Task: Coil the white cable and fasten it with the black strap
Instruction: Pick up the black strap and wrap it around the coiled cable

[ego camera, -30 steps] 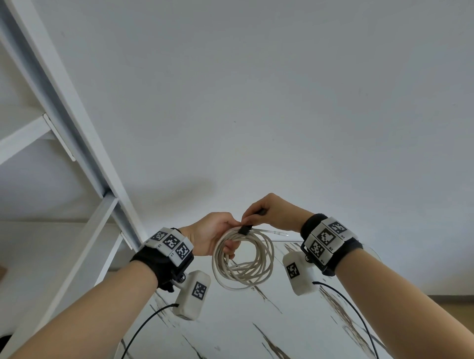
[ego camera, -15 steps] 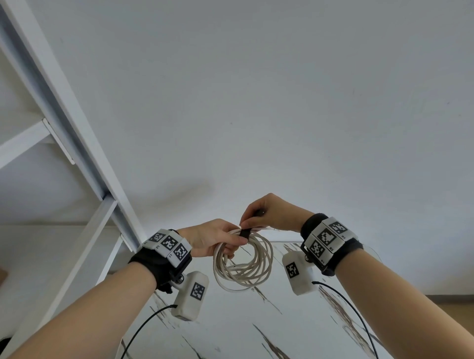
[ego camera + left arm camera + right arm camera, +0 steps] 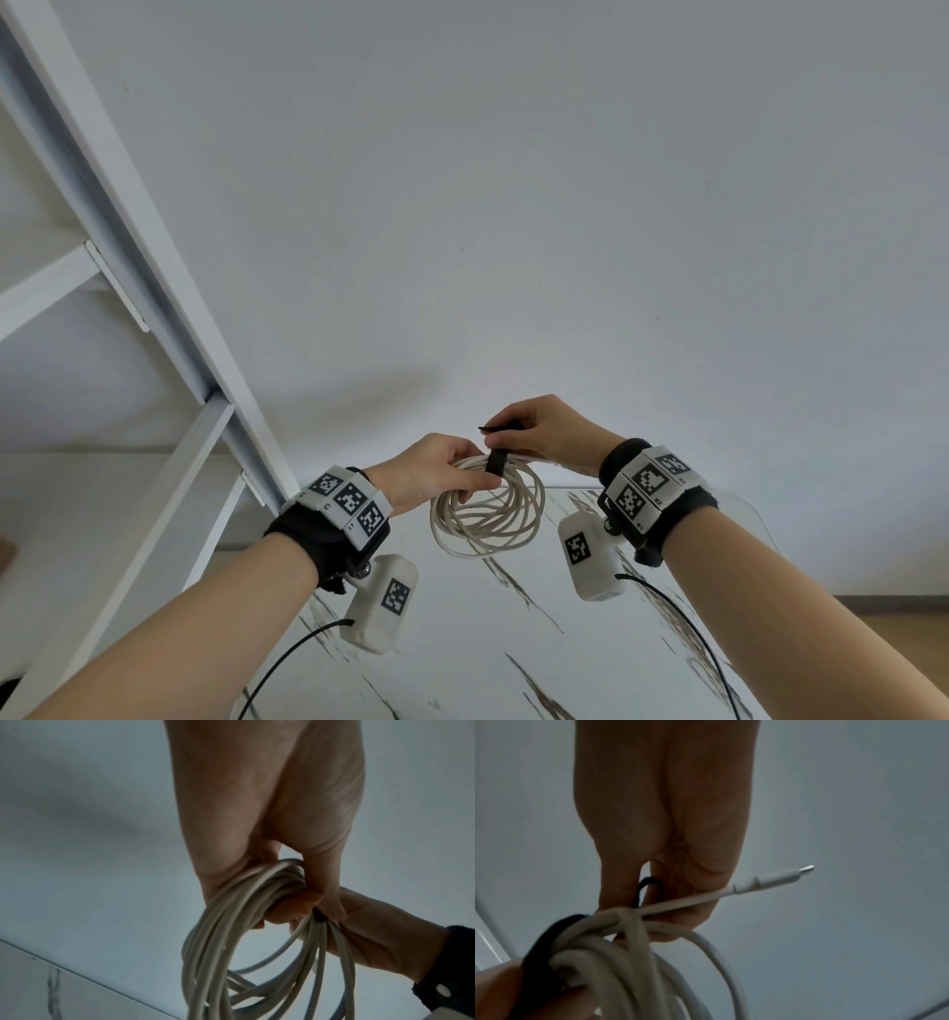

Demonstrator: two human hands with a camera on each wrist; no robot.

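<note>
Now your left hand grips the top of the coiled white cable held above the marbled table, while your right hand pinches the black strap looped over the bundle

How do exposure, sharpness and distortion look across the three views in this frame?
Head view: evenly lit and sharp, the white coiled cable and black strap crisp, wide-angle bending of the white shelf frame. Left wrist view: dim, left hand backlit, near loops soft. Right wrist view: darker and grainy, right hand underexposed, strap blurred, the cable's white plug fairly clear.
</note>
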